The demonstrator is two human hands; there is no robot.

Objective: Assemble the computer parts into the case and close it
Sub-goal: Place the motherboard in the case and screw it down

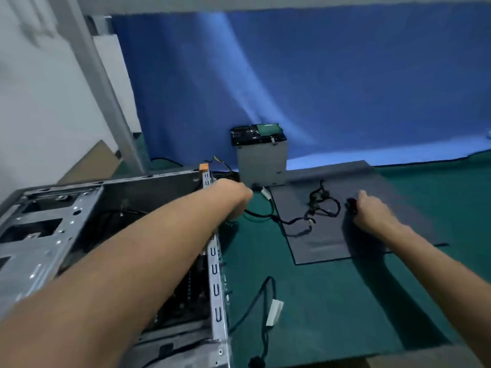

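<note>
Open case [79, 208] is lying at eight o'clock. At three, the right hand [372, 208] is pinching a black connector [351, 202] with curled fingers; the left hand [233, 195] is blurred, so I cannot tell its fingers. A tug may snag the cables [322, 205].

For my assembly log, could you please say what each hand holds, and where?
The right hand pinches a small black part by its right end; whether the left hand holds anything cannot be told.
</note>
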